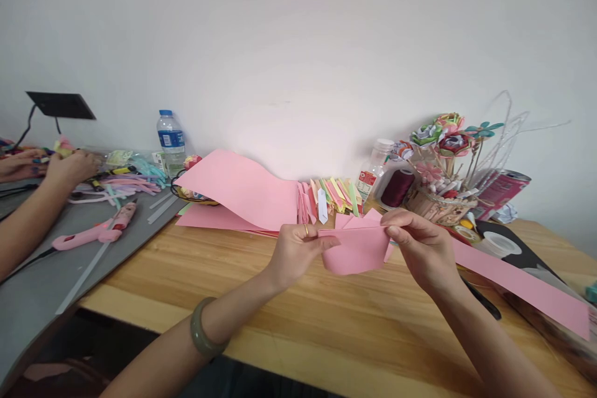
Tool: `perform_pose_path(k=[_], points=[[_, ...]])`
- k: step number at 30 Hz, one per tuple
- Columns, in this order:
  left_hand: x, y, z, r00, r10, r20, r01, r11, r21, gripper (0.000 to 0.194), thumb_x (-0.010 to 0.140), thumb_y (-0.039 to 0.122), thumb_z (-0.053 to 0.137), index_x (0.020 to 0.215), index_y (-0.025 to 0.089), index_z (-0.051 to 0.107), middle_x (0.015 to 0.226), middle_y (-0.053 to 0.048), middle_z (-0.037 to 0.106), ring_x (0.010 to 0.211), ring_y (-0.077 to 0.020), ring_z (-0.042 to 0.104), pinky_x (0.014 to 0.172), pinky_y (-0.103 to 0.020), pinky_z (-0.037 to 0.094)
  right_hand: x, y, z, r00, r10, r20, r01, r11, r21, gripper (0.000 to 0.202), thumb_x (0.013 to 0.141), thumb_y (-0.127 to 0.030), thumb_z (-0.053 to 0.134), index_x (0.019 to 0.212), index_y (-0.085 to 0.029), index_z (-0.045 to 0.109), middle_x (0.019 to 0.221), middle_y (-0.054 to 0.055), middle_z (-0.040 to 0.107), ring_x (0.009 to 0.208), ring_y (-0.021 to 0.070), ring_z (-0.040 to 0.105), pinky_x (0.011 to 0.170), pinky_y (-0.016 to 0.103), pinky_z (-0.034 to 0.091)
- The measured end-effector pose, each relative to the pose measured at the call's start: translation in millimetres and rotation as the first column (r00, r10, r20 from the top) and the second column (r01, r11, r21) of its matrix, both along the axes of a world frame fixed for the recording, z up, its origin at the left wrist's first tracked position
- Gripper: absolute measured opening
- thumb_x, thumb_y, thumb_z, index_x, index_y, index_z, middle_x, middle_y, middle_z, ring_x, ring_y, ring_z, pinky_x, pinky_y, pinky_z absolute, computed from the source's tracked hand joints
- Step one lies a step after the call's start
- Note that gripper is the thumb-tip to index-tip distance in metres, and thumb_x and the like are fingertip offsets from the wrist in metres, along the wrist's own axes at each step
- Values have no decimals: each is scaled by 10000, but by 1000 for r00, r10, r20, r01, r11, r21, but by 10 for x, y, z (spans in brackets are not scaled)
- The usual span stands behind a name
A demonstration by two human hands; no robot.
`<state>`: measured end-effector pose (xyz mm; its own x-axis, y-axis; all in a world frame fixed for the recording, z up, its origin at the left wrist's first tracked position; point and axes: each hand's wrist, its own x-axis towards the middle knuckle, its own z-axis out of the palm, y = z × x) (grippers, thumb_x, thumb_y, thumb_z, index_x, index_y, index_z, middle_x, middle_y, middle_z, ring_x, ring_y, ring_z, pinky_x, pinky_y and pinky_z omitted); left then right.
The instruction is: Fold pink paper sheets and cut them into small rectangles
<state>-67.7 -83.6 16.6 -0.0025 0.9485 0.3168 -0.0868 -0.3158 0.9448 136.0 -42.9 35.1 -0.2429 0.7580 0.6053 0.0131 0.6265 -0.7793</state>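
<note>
Yr L hand (pixel 295 256) pinches the curved pink paper (pixel 355 252) at its left end, yr R hand (pixel 423 250) at its right, over the tabletop (pixel 349 323), nr side of the coloured strips (pixel 339 194). Looks like folding: match edges b4 pressing; grip lightly.

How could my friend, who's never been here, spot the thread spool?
On the wooden table, look along the far edge by the wall, beyond the right hand. There, between the clear bottle with a white cap and the basket of paper flowers, is the thread spool. Its dark purplish-red winding sets it apart from both.
</note>
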Motion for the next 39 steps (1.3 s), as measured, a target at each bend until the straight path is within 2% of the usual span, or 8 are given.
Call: perform_pose_path(k=[4, 11, 13, 17, 21, 25, 32, 39], points=[[-19, -7, 23, 1000, 2, 24, -4, 998, 59, 291, 698, 385, 685, 563, 129, 648, 543, 16, 550, 561, -103, 495, 559, -225, 413, 10, 10, -17, 1000, 1, -20, -1, 1000, 9, 75, 775, -273, 623, 710, -235, 630, 671, -15, 552, 677, 130, 496, 631, 276, 395], [-122, 12, 62, 999, 37, -29, -25, 944, 330, 122, 758, 172, 650, 853, 206, 716, 789, -31, 673, 747, -136, 596, 696, -249, 472, 117, -5, 108, 989, 94, 115, -108, 986, 128, 71, 778, -203, 614, 741, -254, 647, 688, -3, 585, 710, 145, 525, 655, 293, 425], [-192, 38, 32, 989, 69, -131, 2, 879, 477, 134, 760, 119, 635, 827, 201, 717, 785, -46, 682, 759, -144, 598, 700, -262, 480, 176, -49, 128, 968, 118, 222, -151, 978, 142, 77, 776, -193, 614, 745, -250, 655, 700, 7, 598, 733, 158, 538, 678, 310, 434], [-321, 49, -134, 910, 60, -410, 253, 702, 666, 164, 779, 64, 584, 790, 171, 707, 756, -66, 695, 790, -159, 597, 726, -288, 493, 268, -185, -13, 849, 182, 496, -241, 969, 58, 84, 800, -202, 588, 785, -222, 668, 790, 43, 627, 814, 177, 556, 742, 336, 444], [-372, -6, -334, 741, -11, -671, 498, 679, 539, 220, 831, 69, 491, 780, 153, 688, 787, -69, 693, 817, -146, 611, 734, -253, 496, 288, -287, -311, 710, 275, 648, -330, 943, -39, 161, 854, -236, 516, 817, -190, 666, 842, 71, 636, 847, 168, 561, 760, 328, 445], [-398, -33, -417, 539, 11, -842, 623, 668, 408, 302, 851, 55, 408, 791, 171, 680, 857, -42, 691, 834, -129, 622, 747, -226, 471, 279, -330, -485, 649, 274, 710, -345, 937, -46, 209, 882, -245, 465, 850, -185, 662, 865, 78, 633, 853, 161, 563, 743, 310, 448], [-542, -80, -401, 330, 24, -944, 686, 680, 257, 286, 888, 116, 406, 1007, 219, 644, 1044, -28, 647, 953, -135, 588, 837, -241, 431, 312, -439, -440, 574, 187, 798, -356, 934, 37, 232, 882, -165, 426, 960, -189, 642, 948, 86, 626, 926, 168, 564, 776, 310, 461], [-652, -114, -420, 180, 24, -983, 722, 676, 148, 483, 798, -3, 364, 1176, 228, 558, 1324, -39, 478, 1134, -175, 513, 914, -294, 414, 371, -537, -434, 507, 19, 862, -378, 903, 202, 316, 840, -119, 418, 1089, -161, 606, 1048, 97, 638, 1011, 186, 560, 861, 330, 455]])
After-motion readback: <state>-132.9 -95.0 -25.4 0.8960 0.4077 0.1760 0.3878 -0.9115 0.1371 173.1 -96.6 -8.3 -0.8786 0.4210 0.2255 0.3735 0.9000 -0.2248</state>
